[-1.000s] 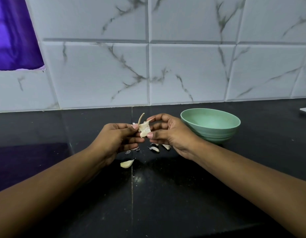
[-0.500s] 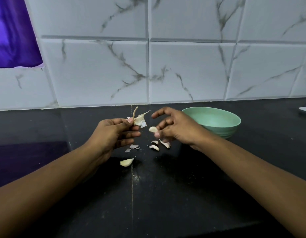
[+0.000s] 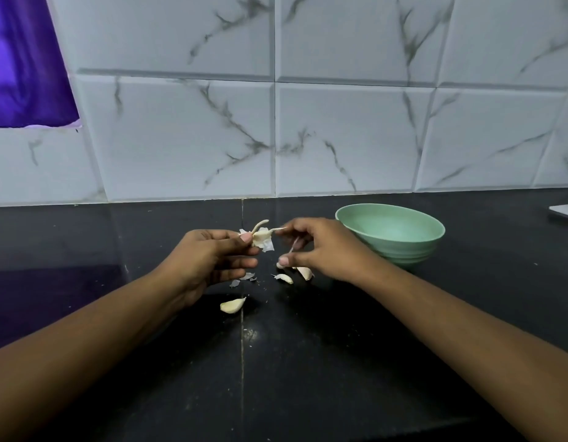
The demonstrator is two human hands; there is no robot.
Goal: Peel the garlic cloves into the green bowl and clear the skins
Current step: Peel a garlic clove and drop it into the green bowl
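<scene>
1. Grips the bulb (image 3: 261,240) in the left hand (image 3: 209,261), thumb and fingers clamped on its papery base, stalk curling upward. Same hold as half a second ago, above the counter (image 3: 308,362).
2. Brings the right hand (image 3: 322,250) back in toward the bulb. Half a second ago it was apart from the bulb with the forefinger lifted. Now puts the forefinger tip at the end of a thin strand running off the bulb's right side.
3. Curls the right fingers round a sliver (image 3: 293,246) of skin that sticks out between them (too small to tell how firmly). Shows nothing now of the pale piece carried at the thumb tip a moment ago, so cannot tell whether it sits in the palm.
4. Leaves the garlic on the counter where it lay: a clove (image 3: 233,305) below the left hand, a second clove (image 3: 284,278) and a third clove (image 3: 305,272) just under the right hand. Also a pale bit (image 3: 279,266) peeking out beneath the right thumb tip, clove or skin unclear.
5. Leaves the flakes (image 3: 247,276) of skin between the hands, as before.
6. Keeps the bowl (image 3: 435,225) unmoved, upright on the counter just right of the right hand, near the tiled wall (image 3: 340,138).
</scene>
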